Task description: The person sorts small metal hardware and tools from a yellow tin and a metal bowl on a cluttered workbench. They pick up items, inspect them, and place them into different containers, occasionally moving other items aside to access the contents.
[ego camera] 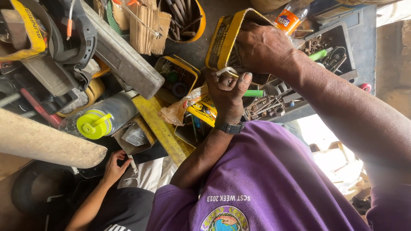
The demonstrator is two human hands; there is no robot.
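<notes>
Over the cluttered bench, right hand (263, 45) grips yellow tin (224, 36) — left hand (227, 92) pinches something small.

The tin (227, 36) at the top of the frame is yellow. The shirt (265, 179) at the bottom is purple with white letters. The bottle cap (95, 124) on the left is bright yellow-green. The watch (230, 127) is black.

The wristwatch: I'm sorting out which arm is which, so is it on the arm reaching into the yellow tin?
No, the wristwatch is on the other arm, beside the tin.
</notes>
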